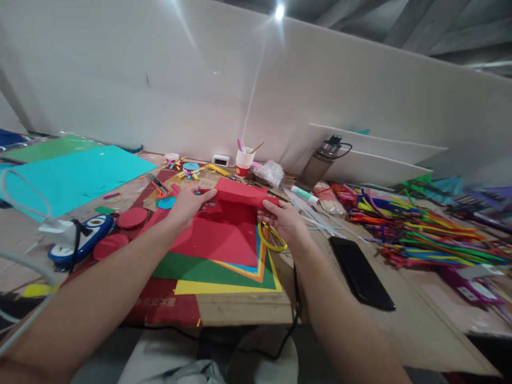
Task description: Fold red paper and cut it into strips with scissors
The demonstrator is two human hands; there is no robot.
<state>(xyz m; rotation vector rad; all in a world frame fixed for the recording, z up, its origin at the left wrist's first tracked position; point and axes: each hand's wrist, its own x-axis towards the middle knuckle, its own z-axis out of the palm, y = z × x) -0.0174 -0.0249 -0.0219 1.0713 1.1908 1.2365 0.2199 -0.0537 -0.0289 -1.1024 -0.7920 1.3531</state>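
Note:
A folded piece of red paper [242,193] is held up between my two hands, over a fanned stack of coloured sheets. My left hand [192,201] pinches its left end with thumb and fingers. At the right end, my right hand [282,216] grips it the same way. Beneath lie a red sheet [224,242], a green sheet [180,268] and a yellow sheet [228,288], with blue and orange edges showing. Yellow-handled scissors [276,246] appear to lie beside the stack, partly hidden by my right hand.
Red discs [132,217] and a blue-and-white device [82,240] lie left, near a turquoise sheet [80,173]. Behind stand paper cups [244,162] and a bottle [320,162]. A black phone [360,272], glue stick [304,194] and pipe cleaners [432,234] lie right.

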